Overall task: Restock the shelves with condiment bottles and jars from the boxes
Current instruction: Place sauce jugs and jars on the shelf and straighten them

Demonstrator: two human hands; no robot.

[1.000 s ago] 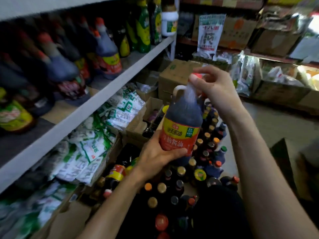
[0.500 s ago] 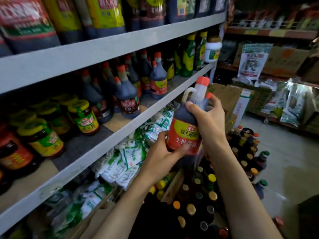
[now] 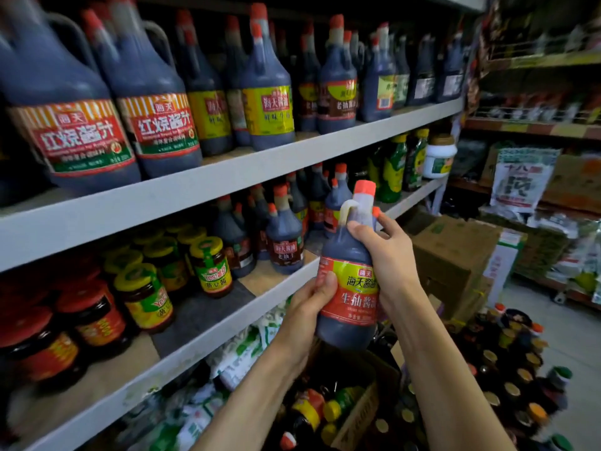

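Both hands, left hand [image 3: 305, 307] and right hand [image 3: 387, 255], grip a soy sauce bottle [image 3: 349, 288]; jars [image 3: 182, 275] left of them could topple if bumped.

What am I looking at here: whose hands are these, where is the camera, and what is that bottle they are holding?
No machine: these are a person's bare hands, filmed by one wide-angle camera on their head, looking forward and down. The left hand grips the label of a dark red-capped sauce bottle; the right hand grips its shoulder. Beside it the middle shelf carries yellow-lidded jars and small dark bottles; big jugs stand above, an open box of bottles below.
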